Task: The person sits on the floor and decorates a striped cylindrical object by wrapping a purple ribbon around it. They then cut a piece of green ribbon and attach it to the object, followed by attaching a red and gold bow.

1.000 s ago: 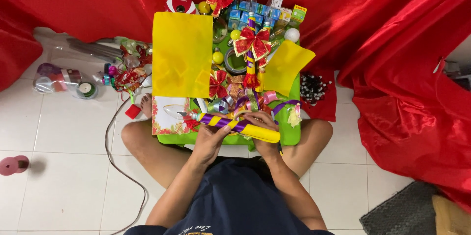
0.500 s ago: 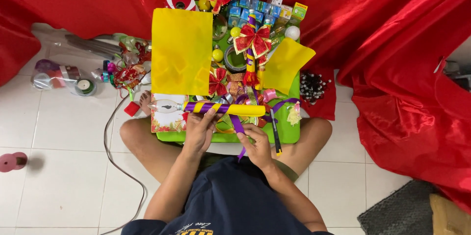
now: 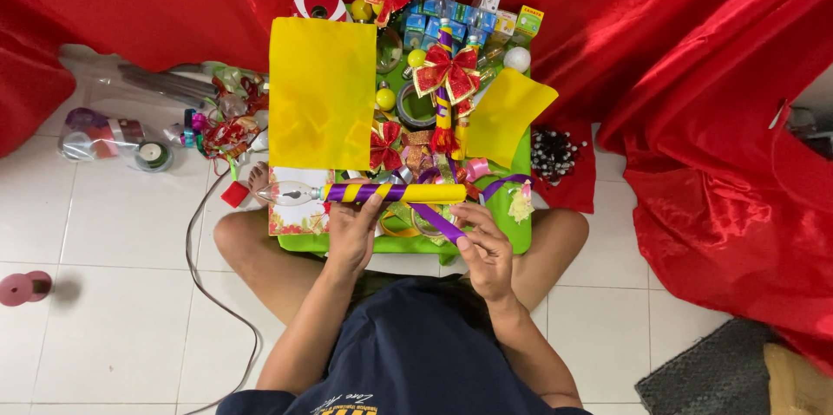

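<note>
My left hand (image 3: 354,228) grips a yellow-wrapped tube (image 3: 395,194) with a clear bulb at its left end, held level over a green tray (image 3: 522,237) on my lap. Purple ribbon (image 3: 438,222) winds around the tube's left part and trails down to my right hand (image 3: 484,246), which pinches the ribbon's free length below the tube. A large yellow sheet (image 3: 321,94) lies at the tray's back left, a smaller yellow sheet (image 3: 506,116) at the right.
Red and gold bows (image 3: 447,72), small boxes and round ornaments crowd the tray's far side. Red fabric (image 3: 694,120) drapes behind and to the right. Tape rolls and decorations (image 3: 152,155) lie on the white tile floor at left, with a cable (image 3: 195,259) and a pink spool (image 3: 24,287).
The tube has risen and turned level. My right hand left the tube's right end and dropped toward my body, pulling the purple ribbon out.
</note>
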